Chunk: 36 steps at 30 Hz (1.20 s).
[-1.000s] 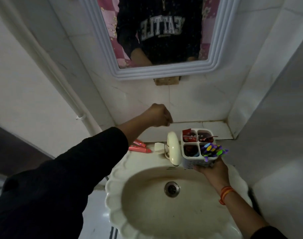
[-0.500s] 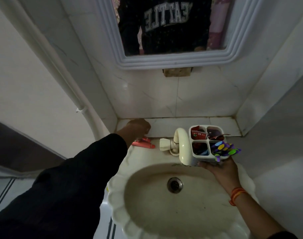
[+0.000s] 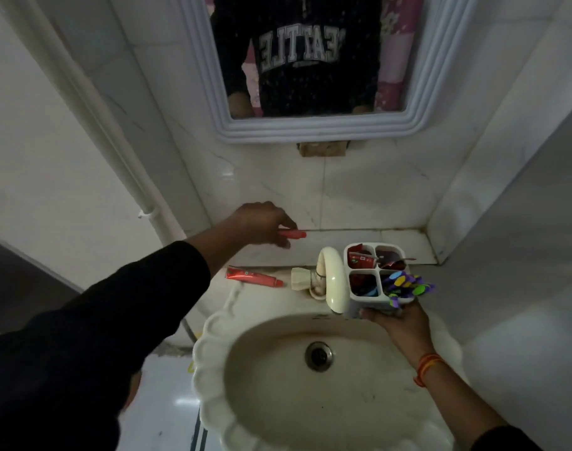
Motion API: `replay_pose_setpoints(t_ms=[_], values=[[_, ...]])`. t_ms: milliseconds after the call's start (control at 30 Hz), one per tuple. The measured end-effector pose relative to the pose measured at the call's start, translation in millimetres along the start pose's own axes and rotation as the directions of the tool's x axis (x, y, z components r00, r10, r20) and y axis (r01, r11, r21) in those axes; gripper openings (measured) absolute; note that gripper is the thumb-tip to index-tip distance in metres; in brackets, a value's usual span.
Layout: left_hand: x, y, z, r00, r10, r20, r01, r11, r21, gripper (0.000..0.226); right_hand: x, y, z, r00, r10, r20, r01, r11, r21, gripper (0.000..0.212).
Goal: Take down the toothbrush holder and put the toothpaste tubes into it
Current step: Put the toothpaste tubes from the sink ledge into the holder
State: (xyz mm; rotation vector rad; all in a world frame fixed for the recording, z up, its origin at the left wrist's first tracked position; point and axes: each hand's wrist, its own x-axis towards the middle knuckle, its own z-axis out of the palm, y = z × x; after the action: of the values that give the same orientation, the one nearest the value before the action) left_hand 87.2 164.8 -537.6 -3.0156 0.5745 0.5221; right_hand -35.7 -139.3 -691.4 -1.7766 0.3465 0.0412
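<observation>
One toothpaste tube lies beside the tap, fronting the toothbrush holder.

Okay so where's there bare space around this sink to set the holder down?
The tiled ledge behind the holder, out to the right corner, is bare. The sink rim between the lying toothpaste tube and the basin is also bare. Around the tap it is crowded.

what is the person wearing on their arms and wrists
The left arm wears a long dark sleeve pushed up to mid-forearm, and the left hand is bare. The right wrist carries an orange-red thread band; a dark sleeve edge shows further up that arm, and the right hand is bare too.
</observation>
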Motion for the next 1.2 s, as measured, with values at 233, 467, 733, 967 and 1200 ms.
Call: replay_pose_setpoints(t_ms=[233,467,733,967,1200], values=[[-7.6,83.1,-73.8,0.980,0.173,-0.101,-0.164,0.982,0.088,0.039,-9.1,-14.6,-1.5,0.999,-0.033,0.007,0.033,0.999,0.032,0.062],[-9.1,151.6,-74.7,0.981,0.190,-0.048,-0.188,0.981,0.044,0.024,-12.9,-19.2,-5.8,0.996,-0.083,0.037,0.082,0.996,0.017,0.058],[-11.3,183.5,-37.3,0.984,0.180,-0.012,-0.174,0.965,0.196,0.039,-9.6,-13.9,-4.2,0.995,-0.092,0.029,0.091,0.995,0.040,0.065],[-11.4,189.6,-19.8,0.989,0.140,0.055,-0.148,0.969,0.197,0.032,-10.0,-13.5,-5.1,0.995,-0.098,0.019,0.098,0.995,0.031,0.067],[-15.7,140.1,-44.3,0.993,0.055,-0.101,-0.080,0.962,-0.260,0.029,-8.9,-11.6,-4.7,0.994,-0.107,0.028,0.106,0.994,0.030,0.063]])
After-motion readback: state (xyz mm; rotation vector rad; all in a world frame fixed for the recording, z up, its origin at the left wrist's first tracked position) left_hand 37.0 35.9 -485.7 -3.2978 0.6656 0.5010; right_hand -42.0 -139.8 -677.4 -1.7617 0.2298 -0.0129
